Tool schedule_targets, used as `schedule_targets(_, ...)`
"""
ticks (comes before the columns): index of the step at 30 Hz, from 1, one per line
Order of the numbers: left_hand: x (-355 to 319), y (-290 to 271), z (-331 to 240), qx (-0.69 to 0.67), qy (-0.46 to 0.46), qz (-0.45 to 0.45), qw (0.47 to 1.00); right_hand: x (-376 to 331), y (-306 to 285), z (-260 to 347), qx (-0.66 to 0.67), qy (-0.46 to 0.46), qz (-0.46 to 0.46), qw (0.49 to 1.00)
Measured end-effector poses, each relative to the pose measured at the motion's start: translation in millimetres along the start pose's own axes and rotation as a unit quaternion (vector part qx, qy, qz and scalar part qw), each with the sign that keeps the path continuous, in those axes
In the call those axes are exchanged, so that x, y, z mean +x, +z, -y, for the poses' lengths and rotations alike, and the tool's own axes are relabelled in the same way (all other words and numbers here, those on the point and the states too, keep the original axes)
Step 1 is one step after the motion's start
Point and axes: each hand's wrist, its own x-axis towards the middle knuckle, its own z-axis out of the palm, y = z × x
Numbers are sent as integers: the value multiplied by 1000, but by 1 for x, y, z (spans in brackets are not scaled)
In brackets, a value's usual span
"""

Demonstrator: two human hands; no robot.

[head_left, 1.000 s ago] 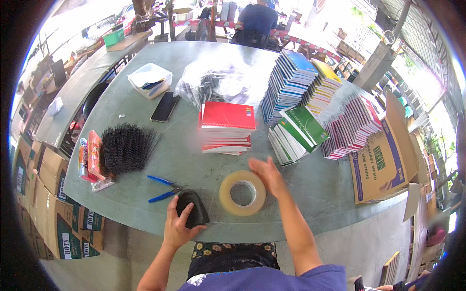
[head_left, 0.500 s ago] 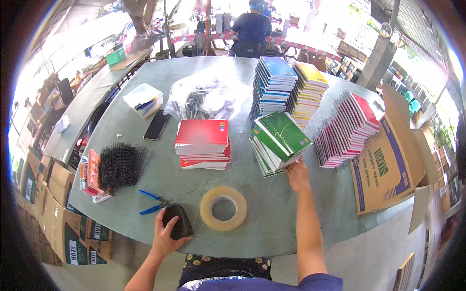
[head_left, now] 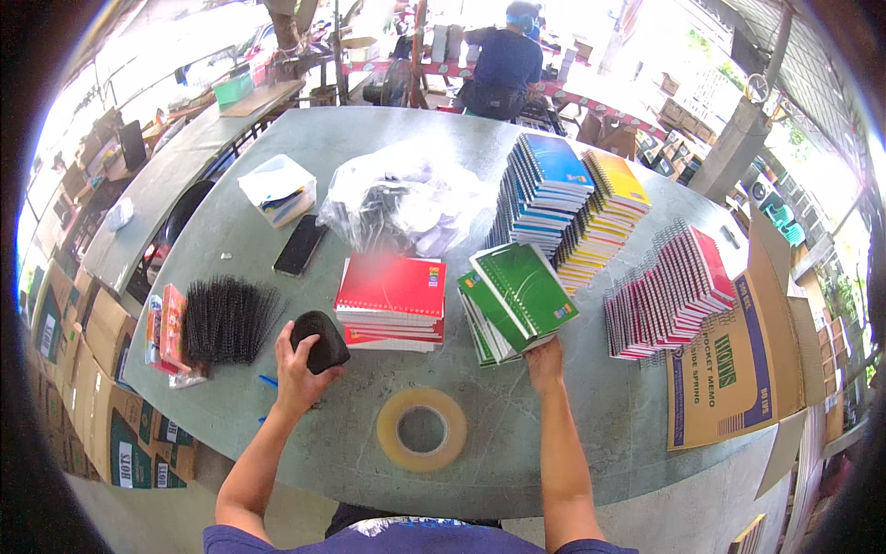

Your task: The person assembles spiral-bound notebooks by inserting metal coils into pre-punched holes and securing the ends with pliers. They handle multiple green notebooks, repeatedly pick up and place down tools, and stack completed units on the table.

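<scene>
My left hand (head_left: pixel 297 367) is closed around a black rounded block (head_left: pixel 320 343), held over the table left of the red notebooks (head_left: pixel 391 284). Blue-handled pliers (head_left: pixel 267 380) lie partly hidden behind my left hand and wrist. At the near right edge of a small pile of green notebooks (head_left: pixel 526 289), my right hand (head_left: pixel 546 363) grips it, with the fingertips hidden beneath the covers. The top green notebooks sit askew over the lower ones. Near me, between my forearms, a wide roll of clear tape (head_left: pixel 391 452) rests flat.
Stacks of blue (head_left: pixel 552 171), yellow (head_left: pixel 620 185) and pink-red spiral notebooks (head_left: pixel 706 268) stand behind and right, beside an open carton (head_left: pixel 724 379). Black spiral coils (head_left: pixel 231 323), a phone (head_left: pixel 300 246), a plastic tub (head_left: pixel 305 175) and a clear bag (head_left: pixel 406 194) occupy the left and back.
My left hand has lifted the black block away from the pliers toward the red notebooks. The green pile has shifted left and nearer with my right hand. The view has tilted slightly.
</scene>
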Motion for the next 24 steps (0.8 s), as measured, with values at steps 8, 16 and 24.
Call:
schedule_targets(8,17,9,1,-4,-33,47,998,18,-9,12,-53,34,-27,998)
schedule_targets(16,0,-62,-59,-263,-94,133,951,87,-32,4,29,-4,-44,999)
schedule_targets(24,-10,-33,-135,-545,-178,369,731,88,-15,15,-35,-10,-8,999)
